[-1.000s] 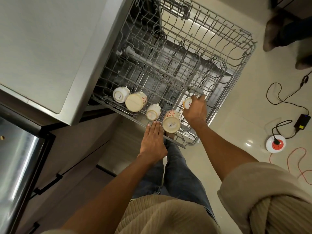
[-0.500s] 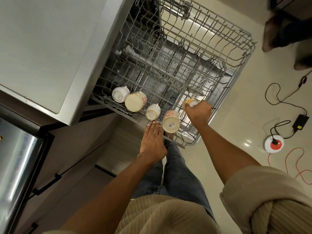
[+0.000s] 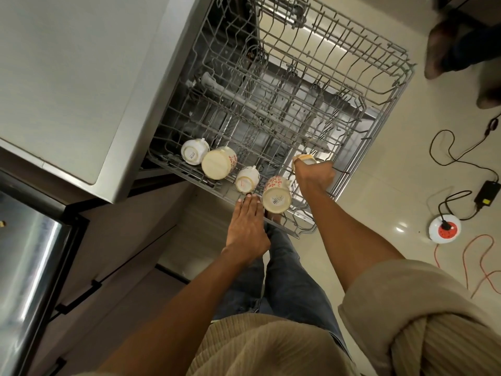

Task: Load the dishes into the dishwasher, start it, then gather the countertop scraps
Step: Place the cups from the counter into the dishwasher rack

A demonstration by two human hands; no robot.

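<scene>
The grey wire dishwasher rack (image 3: pixel 401 85) is pulled out over the floor. Along its near side several cups lie upside down: a white cup (image 3: pixel 193 151), a patterned mug (image 3: pixel 218 162), a small white cup (image 3: pixel 246 180) and a red-patterned mug (image 3: pixel 276 195). My right hand (image 3: pixel 314 176) grips a cream cup (image 3: pixel 305 158) inside the rack, just right of the patterned mug. My left hand (image 3: pixel 246 226) lies flat with straight fingers, fingertips touching the rack's front rim below the small white cup.
A grey countertop (image 3: pixel 67 77) lies at the left, dark drawers (image 3: pixel 81 267) below it. On the floor at right are a round red-and-white socket (image 3: pixel 444 229), black cables and an adapter (image 3: pixel 488 195). Another person's feet (image 3: pixel 444 47) stand at the top right.
My right hand has drawn back toward the rack's near right side and curled its fingers round the cream cup. My left hand has stayed on the rim.
</scene>
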